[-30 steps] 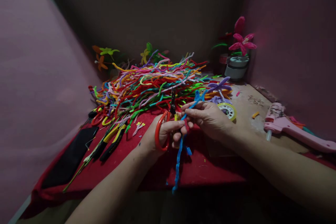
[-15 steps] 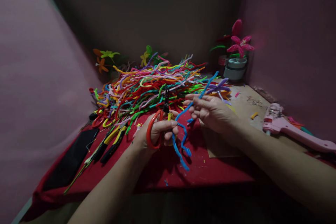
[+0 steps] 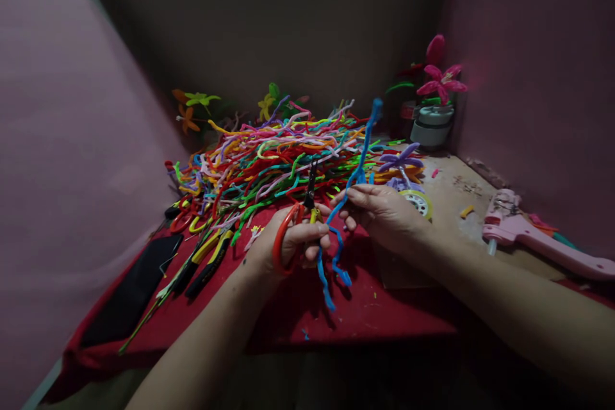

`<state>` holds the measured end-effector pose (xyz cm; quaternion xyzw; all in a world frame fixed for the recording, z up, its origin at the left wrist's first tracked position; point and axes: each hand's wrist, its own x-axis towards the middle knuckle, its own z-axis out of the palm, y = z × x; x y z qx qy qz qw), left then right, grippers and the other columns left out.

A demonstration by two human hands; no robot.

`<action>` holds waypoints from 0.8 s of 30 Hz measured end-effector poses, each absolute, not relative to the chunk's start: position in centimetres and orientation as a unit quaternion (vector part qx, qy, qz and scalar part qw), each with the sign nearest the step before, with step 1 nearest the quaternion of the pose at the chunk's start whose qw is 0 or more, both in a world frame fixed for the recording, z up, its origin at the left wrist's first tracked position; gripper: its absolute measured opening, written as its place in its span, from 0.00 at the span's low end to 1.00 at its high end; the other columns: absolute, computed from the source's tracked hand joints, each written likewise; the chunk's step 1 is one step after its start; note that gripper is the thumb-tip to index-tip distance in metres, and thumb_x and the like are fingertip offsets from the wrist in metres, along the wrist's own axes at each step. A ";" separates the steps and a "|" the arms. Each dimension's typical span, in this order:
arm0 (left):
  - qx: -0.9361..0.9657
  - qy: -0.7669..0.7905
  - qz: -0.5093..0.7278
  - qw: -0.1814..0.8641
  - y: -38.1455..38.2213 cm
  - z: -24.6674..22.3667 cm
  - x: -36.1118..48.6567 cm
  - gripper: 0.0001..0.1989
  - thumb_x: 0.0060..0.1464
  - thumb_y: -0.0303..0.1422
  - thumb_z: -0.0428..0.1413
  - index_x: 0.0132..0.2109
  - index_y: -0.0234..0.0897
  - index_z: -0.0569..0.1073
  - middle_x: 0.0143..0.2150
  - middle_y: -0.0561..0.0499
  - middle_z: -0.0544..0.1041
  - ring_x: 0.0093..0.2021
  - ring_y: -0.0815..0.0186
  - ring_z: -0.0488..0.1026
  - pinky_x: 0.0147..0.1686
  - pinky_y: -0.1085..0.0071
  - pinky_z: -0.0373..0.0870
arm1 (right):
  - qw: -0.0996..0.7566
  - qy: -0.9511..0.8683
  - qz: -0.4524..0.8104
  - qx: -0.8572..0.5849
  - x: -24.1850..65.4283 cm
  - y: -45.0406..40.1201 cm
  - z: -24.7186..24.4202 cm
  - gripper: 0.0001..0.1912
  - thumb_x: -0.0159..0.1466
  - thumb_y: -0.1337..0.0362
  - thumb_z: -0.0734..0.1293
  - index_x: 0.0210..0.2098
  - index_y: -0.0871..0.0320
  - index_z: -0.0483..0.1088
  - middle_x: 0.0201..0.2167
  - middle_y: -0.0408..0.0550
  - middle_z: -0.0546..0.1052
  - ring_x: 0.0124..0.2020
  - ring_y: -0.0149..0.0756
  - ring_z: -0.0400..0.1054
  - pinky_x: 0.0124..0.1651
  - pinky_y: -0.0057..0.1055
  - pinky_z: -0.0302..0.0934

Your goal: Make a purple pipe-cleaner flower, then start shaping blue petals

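My left hand [image 3: 305, 237] is closed around scissors [image 3: 288, 238] with a red and a yellow handle, their dark blades pointing up and away. Between its thumb and fingers it also grips blue pipe cleaners [image 3: 338, 250], whose bent ends dangle below. My right hand [image 3: 372, 205] pinches the same blue strands higher up, where one long piece stands upright. A second short blue piece shows behind those fingertips; how it joins the rest is hidden. Just beyond both hands lies a large heap of multicoloured pipe cleaners [image 3: 283, 154].
Pliers [image 3: 209, 266] and a black phone [image 3: 132, 288] lie left on the red cloth [image 3: 355, 327]. To the right are a purple pipe-cleaner flower [image 3: 401, 157], a yellow-rimmed reel [image 3: 418, 204] and a pink glue gun [image 3: 538, 237]. A pink flower [image 3: 441, 84] stands in a pot behind.
My right hand has shifted slightly left and down along the blue strands. Their upper end now points more upright and further left. Both ends below and the scissors moved only a little.
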<state>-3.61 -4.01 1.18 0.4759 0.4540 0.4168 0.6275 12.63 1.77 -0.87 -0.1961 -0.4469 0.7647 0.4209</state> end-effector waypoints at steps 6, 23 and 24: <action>0.564 0.541 0.383 0.493 -4.8 2.9 -5.2 0.17 0.44 0.35 0.58 0.43 0.35 0.67 0.21 0.55 0.70 0.13 0.76 0.59 0.12 0.79 0.54 | 0.517 -0.341 0.753 -0.225 13.6 3.5 -0.3 0.03 0.57 0.68 0.63 0.26 0.60 0.67 0.21 0.43 0.71 0.20 0.26 0.63 0.21 0.22 0.57; 0.735 0.676 -0.042 0.040 -3.1 1.9 -12.9 0.18 0.50 0.36 0.48 0.49 0.42 0.68 0.41 0.47 0.75 0.39 0.60 0.71 0.35 0.71 0.62 | 0.407 -0.376 0.797 -0.239 13.4 2.3 0.0 0.07 0.57 0.62 0.64 0.27 0.59 0.63 0.13 0.33 0.52 0.11 0.19 0.38 0.11 0.19 0.34; 0.736 0.675 -0.049 0.037 -3.1 2.0 -12.9 0.18 0.50 0.37 0.49 0.49 0.41 0.68 0.42 0.46 0.75 0.40 0.59 0.71 0.35 0.70 0.62 | 0.407 -0.376 0.798 -0.238 13.4 2.3 0.0 0.06 0.57 0.62 0.64 0.27 0.59 0.63 0.13 0.32 0.51 0.11 0.19 0.37 0.11 0.19 0.34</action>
